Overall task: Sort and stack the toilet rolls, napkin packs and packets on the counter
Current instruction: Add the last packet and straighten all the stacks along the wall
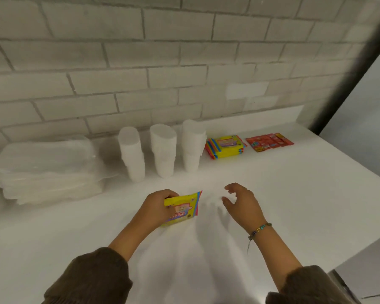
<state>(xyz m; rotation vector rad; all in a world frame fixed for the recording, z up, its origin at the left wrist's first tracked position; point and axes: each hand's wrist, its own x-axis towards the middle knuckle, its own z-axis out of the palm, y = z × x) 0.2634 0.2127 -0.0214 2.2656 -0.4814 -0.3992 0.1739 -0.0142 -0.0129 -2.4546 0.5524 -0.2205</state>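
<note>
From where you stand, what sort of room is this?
Likely a pantry or supply room: a white counter against a pale brick wall, with stacked toilet rolls and napkin packs lined up.

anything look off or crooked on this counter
The rightmost toilet roll stack looks askew: its top roll overhangs the lower one. One yellow pack is apart from the yellow stack, held in the left hand.
</note>
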